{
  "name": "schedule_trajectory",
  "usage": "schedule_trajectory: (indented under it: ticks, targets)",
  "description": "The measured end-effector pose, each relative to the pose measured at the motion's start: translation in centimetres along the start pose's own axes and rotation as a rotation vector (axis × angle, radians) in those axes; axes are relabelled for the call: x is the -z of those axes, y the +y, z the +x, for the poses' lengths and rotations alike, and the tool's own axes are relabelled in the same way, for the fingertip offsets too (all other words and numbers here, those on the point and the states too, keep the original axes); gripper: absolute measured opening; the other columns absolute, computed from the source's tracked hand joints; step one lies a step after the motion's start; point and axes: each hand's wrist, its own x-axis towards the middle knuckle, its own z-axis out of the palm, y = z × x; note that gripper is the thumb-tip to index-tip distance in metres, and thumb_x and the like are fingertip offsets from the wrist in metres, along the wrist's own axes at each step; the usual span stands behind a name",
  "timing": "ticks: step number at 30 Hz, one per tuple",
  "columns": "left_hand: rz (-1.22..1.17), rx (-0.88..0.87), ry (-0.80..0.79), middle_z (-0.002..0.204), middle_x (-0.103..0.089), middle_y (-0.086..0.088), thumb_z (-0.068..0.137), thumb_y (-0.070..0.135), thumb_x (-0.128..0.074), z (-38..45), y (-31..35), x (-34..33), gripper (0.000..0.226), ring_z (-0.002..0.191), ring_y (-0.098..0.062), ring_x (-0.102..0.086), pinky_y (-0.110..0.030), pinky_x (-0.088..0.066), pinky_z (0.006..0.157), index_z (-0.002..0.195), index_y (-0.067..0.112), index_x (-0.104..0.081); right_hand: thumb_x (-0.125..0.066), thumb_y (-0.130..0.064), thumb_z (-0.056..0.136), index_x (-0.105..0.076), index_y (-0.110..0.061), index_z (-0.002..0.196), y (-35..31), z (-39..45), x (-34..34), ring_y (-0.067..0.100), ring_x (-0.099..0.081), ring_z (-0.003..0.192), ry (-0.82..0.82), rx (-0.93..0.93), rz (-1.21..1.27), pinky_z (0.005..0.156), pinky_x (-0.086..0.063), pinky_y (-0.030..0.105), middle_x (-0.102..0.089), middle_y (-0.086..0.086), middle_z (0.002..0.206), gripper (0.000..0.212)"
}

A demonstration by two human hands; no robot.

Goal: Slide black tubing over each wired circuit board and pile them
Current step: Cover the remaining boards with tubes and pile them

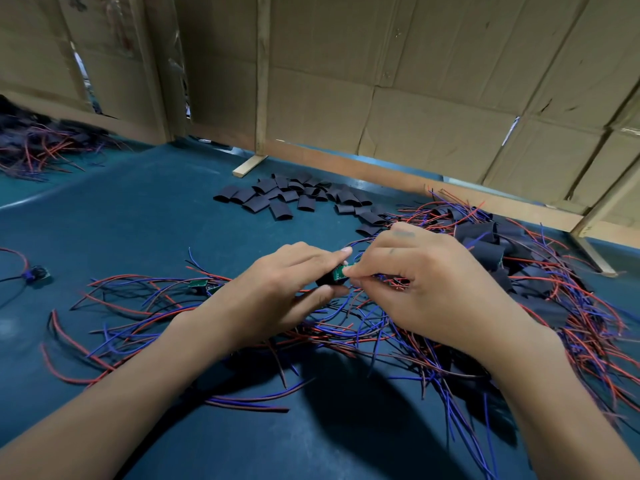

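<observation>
Grip: the left hand (287, 289) pinches a short piece of black tubing (325, 280) between thumb and forefinger, fingers curled round it. The right hand (426, 282) pinches a small green circuit board (338, 273) by its wired end, fingertips closed tight on it. The board's free end sits at the mouth of the tubing; how far it has entered cannot be told, as the fingers hide the join. Both hands are held just above the table (145, 230), which is covered in dark teal cloth.

Beneath and around the hands lies a loose tangle of red and blue wires (346, 327), spreading across the near and middle table. One bare board (199, 285) with wires lies to the left of the left hand, untubed. Further left, near the table edge, a separate small part with a blue fitting (34, 273) lies apart.

To the right, a pile of tubed boards (519, 258) with wires trailing out reaches toward the far right edge.

Beyond the hands, a scatter of cut tubing pieces (294, 197) lies flat on the cloth (no tray or box holds them). At far left, another heap of wired pieces (38, 147) sits against the cardboard wall (433, 81), which backs the table on wooden strips.
</observation>
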Motion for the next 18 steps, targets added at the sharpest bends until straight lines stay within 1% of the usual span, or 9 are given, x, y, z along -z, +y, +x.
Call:
schedule_trajectory:
  ticks: [2,7,9,11,12,13,15,16,18]
  targets:
    - [-0.004,-0.032,-0.002,0.115,-0.071,-0.013,0.093,0.013,-0.066,0.0,0.1,0.0,0.046,0.094,-0.032,-0.066,-0.044,-0.052,0.083,0.133,-0.007,-0.058,-0.072,-0.019,0.087,-0.081,-0.024,0.092,0.3,0.0,0.4,0.025,-0.061,0.078,-0.036,-0.016,0.015,0.066,-0.054,0.044,-0.070,-0.005,0.080,0.012]
    - [-0.031,-0.016,0.012,0.111,-0.071,-0.006,0.095,0.015,-0.065,-0.1,0.5,-0.8,0.037,0.091,-0.025,-0.062,-0.031,-0.044,0.084,0.128,-0.002,-0.063,-0.080,-0.015,0.079,-0.080,-0.028,0.087,0.2,0.2,0.5,0.018,-0.062,0.071,-0.035,-0.118,0.033,0.067,-0.055,0.042,-0.067,-0.007,0.074,0.015]
    - [-0.036,-0.006,0.013,0.108,-0.070,-0.006,0.096,0.011,-0.064,-0.3,0.5,-1.2,0.030,0.087,-0.027,-0.061,-0.037,-0.048,0.080,0.124,0.000,-0.066,-0.077,-0.014,0.080,-0.079,-0.027,0.090,-0.3,0.2,0.1,0.010,-0.064,0.071,-0.065,-0.137,0.070,0.069,-0.054,0.034,-0.070,-0.008,0.075,0.017]
    - [-0.033,0.013,0.029,0.105,-0.069,-0.008,0.095,0.009,-0.064,-0.3,0.6,-1.4,0.028,0.083,-0.028,-0.060,-0.043,-0.049,0.074,0.122,0.000,-0.066,-0.072,-0.014,0.084,-0.077,-0.027,0.094,-0.5,0.2,0.1,0.002,-0.066,0.075,-0.106,-0.195,0.190,0.070,-0.050,0.019,-0.074,-0.012,0.079,0.017]
    - [-0.020,0.014,0.041,0.100,-0.069,-0.008,0.094,0.010,-0.065,-0.2,0.6,-1.3,0.029,0.080,-0.028,-0.059,-0.042,-0.050,0.072,0.122,0.000,-0.066,-0.071,-0.013,0.086,-0.074,-0.027,0.095,-0.3,0.2,0.3,0.000,-0.068,0.077,-0.117,-0.252,0.269,0.072,-0.051,0.020,-0.075,-0.014,0.080,0.017]
    - [0.005,0.009,0.056,0.094,-0.068,-0.008,0.094,0.012,-0.066,-0.1,0.9,-1.2,0.032,0.076,-0.026,-0.056,-0.040,-0.049,0.070,0.124,0.001,-0.064,-0.073,-0.013,0.087,-0.070,-0.027,0.096,-0.2,0.2,0.5,0.002,-0.070,0.076,-0.121,-0.315,0.342,0.075,-0.054,0.026,-0.076,-0.014,0.081,0.018]
    - [0.033,0.018,0.079,0.089,-0.066,-0.007,0.096,0.023,-0.066,0.5,1.8,-1.1,0.040,0.074,-0.022,-0.050,-0.035,-0.046,0.069,0.131,0.011,-0.054,-0.079,-0.015,0.084,-0.064,-0.025,0.093,-0.6,0.5,1.0,0.019,-0.072,0.071,-0.084,-0.403,0.440,0.074,-0.056,0.040,-0.077,-0.010,0.079,0.020]
    - [0.015,0.040,0.087,0.093,-0.068,-0.004,0.095,0.032,-0.064,0.9,2.2,-1.0,0.043,0.078,-0.019,-0.051,-0.032,-0.046,0.072,0.132,0.018,-0.048,-0.081,-0.014,0.082,-0.064,-0.023,0.090,-0.5,0.6,1.4,0.027,-0.071,0.071,-0.053,-0.428,0.467,0.072,-0.056,0.042,-0.077,-0.006,0.076,0.022]
    - [-0.119,0.138,0.060,0.104,-0.072,0.006,0.089,0.054,-0.062,2.6,2.7,-0.2,0.050,0.091,-0.006,-0.060,-0.024,-0.048,0.082,0.129,0.029,-0.047,-0.083,-0.008,0.077,-0.066,-0.018,0.082,0.0,0.6,2.7,0.028,-0.073,0.071,-0.003,-0.453,0.479,0.072,-0.057,0.043,-0.077,0.000,0.075,0.021]
